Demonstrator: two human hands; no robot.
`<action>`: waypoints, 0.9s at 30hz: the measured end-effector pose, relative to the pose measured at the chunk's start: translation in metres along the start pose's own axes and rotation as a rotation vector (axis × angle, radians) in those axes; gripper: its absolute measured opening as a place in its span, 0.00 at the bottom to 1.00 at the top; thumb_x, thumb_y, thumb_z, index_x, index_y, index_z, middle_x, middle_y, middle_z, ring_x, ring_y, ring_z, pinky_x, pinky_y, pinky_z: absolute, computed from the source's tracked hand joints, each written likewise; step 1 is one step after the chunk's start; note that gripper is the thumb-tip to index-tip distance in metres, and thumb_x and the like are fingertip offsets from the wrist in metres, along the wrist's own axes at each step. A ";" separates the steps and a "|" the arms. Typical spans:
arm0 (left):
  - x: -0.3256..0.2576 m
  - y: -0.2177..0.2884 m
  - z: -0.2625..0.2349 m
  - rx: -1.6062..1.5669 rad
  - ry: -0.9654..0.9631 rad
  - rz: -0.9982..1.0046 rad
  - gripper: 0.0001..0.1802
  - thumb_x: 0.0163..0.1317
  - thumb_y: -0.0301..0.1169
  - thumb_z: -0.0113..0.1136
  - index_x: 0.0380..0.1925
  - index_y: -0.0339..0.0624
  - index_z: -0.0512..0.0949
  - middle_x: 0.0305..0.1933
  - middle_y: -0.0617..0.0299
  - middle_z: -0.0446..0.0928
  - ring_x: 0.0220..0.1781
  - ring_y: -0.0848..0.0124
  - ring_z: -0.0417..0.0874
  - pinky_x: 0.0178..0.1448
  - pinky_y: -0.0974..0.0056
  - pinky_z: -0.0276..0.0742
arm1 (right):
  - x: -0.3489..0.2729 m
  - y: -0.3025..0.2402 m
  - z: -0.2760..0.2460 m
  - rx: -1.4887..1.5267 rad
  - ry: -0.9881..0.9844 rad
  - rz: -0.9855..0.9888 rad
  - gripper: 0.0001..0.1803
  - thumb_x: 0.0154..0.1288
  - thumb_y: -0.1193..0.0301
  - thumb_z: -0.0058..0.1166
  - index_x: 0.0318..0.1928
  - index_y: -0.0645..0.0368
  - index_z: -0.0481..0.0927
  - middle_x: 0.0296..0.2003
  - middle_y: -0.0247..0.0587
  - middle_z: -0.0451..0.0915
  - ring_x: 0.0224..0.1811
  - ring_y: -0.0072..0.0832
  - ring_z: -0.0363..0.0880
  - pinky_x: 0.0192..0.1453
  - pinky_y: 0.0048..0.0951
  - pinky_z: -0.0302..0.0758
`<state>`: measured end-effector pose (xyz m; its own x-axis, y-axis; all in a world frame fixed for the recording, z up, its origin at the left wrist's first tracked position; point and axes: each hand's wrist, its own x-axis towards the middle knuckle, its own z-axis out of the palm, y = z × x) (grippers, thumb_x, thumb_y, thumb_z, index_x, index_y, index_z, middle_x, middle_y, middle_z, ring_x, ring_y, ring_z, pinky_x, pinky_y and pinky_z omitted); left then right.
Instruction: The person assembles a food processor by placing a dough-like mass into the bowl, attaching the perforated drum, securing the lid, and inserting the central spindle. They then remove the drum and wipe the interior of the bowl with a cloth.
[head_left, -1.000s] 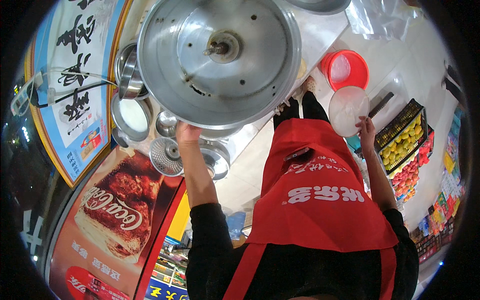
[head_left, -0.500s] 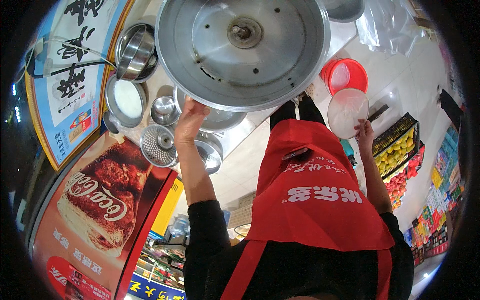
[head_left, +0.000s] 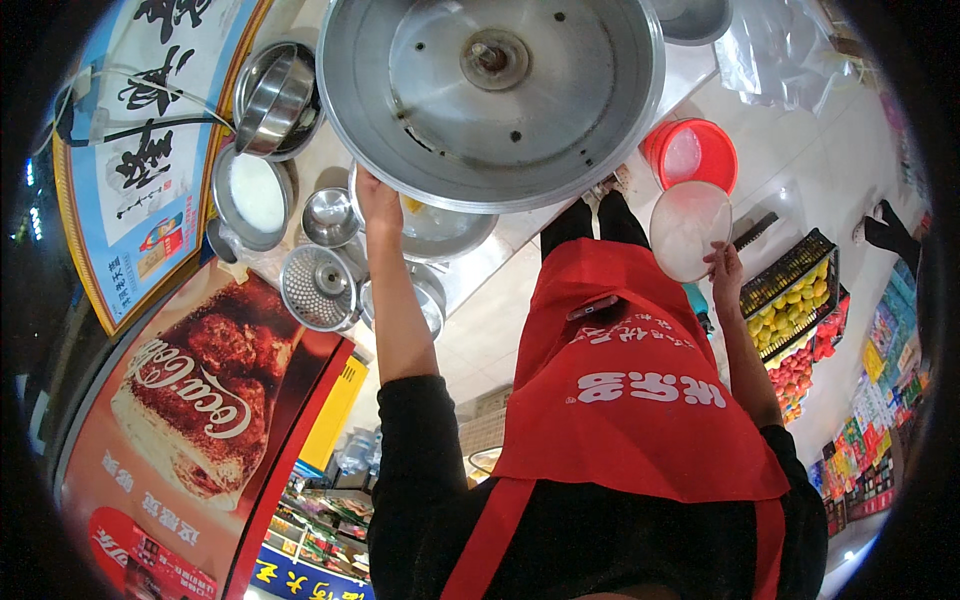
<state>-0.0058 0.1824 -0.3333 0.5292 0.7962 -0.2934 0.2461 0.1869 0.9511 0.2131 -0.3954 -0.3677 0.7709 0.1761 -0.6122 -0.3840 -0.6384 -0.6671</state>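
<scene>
My right hand [head_left: 725, 270] grips the edge of a round, pale translucent lid [head_left: 691, 231], held upright in front of the red bucket [head_left: 690, 157]. My left hand [head_left: 379, 203] reaches to the lower left rim of a large round metal pan [head_left: 590, 105], which has a spindle [head_left: 490, 56] at its centre. The rim hides most of that hand's fingers, so I cannot tell what they hold or touch. Below the pan, partly covered by it, lies a wide metal basin [head_left: 450, 235] with a small yellow patch near my left hand.
At the left are stacked steel bowls [head_left: 272, 115], a bowl of white contents [head_left: 257, 195], a small steel bowl [head_left: 330, 217] and a perforated strainer [head_left: 318, 288]. A black crate of yellow fruit [head_left: 795, 305] sits on the right. Clear plastic sheeting [head_left: 775, 55] is at the upper right.
My left hand has moved up and slightly left, its fingers passing behind the pan's rim. The lid in my right hand has shifted a little left. A leg has come further into view at far right.
</scene>
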 end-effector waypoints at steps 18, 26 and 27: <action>-0.027 -0.039 0.001 -0.044 0.549 0.288 0.11 0.71 0.33 0.53 0.40 0.35 0.78 0.27 0.68 0.73 0.30 0.78 0.72 0.37 0.71 0.71 | -0.008 -0.001 -0.013 0.006 0.014 0.010 0.13 0.77 0.62 0.43 0.48 0.57 0.76 0.27 0.29 0.78 0.22 0.11 0.68 0.23 0.16 0.63; -0.082 -0.201 -0.034 1.111 -0.049 -0.378 0.28 0.65 0.45 0.54 0.62 0.46 0.72 0.60 0.48 0.75 0.60 0.51 0.76 0.60 0.51 0.71 | -0.016 -0.001 -0.012 0.006 0.010 0.055 0.12 0.77 0.65 0.44 0.47 0.58 0.77 0.27 0.29 0.77 0.23 0.13 0.67 0.25 0.18 0.64; -0.086 -0.217 -0.025 1.429 -0.136 -0.520 0.31 0.65 0.49 0.52 0.65 0.48 0.70 0.67 0.48 0.70 0.65 0.51 0.72 0.65 0.51 0.69 | -0.016 -0.002 -0.014 -0.001 -0.001 0.036 0.11 0.77 0.66 0.43 0.47 0.58 0.77 0.27 0.29 0.77 0.23 0.13 0.67 0.25 0.18 0.63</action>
<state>-0.1253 0.0878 -0.5120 0.1881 0.7475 -0.6371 0.9335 -0.3377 -0.1206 0.2085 -0.4073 -0.3505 0.7563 0.1537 -0.6359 -0.4105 -0.6453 -0.6443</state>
